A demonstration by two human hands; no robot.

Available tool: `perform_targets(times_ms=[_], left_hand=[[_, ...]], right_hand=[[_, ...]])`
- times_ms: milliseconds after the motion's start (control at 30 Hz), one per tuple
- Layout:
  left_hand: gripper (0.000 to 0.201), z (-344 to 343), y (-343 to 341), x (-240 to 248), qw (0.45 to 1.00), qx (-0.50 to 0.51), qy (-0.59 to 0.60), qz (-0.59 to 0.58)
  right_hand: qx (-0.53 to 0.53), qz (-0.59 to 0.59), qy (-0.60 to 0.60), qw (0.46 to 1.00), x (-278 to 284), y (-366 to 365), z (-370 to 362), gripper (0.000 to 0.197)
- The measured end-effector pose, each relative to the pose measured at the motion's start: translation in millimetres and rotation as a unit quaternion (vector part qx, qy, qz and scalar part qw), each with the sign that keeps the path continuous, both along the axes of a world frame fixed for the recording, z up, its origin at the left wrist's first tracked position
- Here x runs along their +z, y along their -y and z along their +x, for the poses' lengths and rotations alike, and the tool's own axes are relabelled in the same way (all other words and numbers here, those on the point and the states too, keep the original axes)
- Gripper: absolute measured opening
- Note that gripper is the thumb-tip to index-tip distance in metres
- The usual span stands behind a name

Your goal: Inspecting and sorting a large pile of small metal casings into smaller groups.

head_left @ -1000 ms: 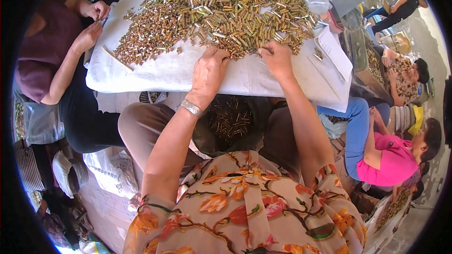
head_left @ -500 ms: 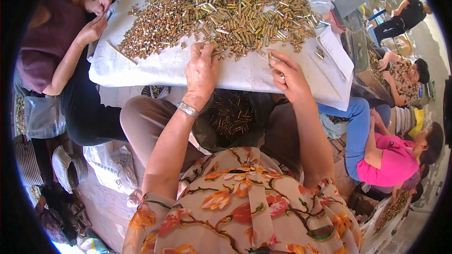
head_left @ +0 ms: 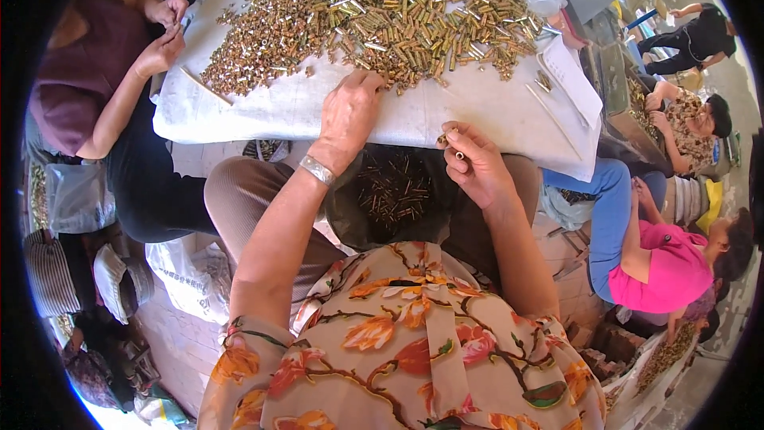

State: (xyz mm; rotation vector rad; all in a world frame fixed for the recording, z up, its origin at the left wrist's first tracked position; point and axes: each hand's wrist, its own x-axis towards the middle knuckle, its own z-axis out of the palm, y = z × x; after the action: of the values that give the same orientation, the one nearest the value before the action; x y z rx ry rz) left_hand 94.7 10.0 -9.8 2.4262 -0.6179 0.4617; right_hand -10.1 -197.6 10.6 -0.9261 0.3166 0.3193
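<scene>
A small-parts workshop is indicated by the brass-coloured metal tubes point(head_left: 406, 24) heaped on a white-sheeted table point(head_left: 263, 121), the dark bin point(head_left: 348, 227) of metal parts point(head_left: 394, 191) and the seated co-workers point(head_left: 656, 267).

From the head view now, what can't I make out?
Head view:
Left hand: fingertip grip hidden by its own knuckles.
Metal piece in the right hand: too small for detail.
Metal pile: far side cut off by top edge.
Dark container: bottom hidden by pieces inside.
</scene>
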Motion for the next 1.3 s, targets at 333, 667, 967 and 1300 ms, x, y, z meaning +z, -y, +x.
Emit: perform_targets(times_ms=[333,667,967,1300], left_hand=[[0.012,-7.1,-10.1,1.0,0.999,0.03,0.003,0.022],[0.008,-36.3,-12.0,4.8,0.952,0.006,-0.189,-0.24],[0.018,-107.0,-1.4,37.7,0.681,-0.1,-0.401,-0.604],[0.023,-121.1,2.5,40.5,0.726,-0.102,-0.36,-0.577]], right_hand=[[-0.017,0.003,0.014,1.0,-1.8,-4.0,-9.8,0.021],[-0.051,-0.113,0.063,0.99,13.2,-19.6,-20.0,0.023],[-0.055,-0.275,0.183,0.942,42.7,-44.1,-38.7,0.02],[-0.046,-0.324,0.225,0.918,43.7,-49.7,-46.9,0.019]])
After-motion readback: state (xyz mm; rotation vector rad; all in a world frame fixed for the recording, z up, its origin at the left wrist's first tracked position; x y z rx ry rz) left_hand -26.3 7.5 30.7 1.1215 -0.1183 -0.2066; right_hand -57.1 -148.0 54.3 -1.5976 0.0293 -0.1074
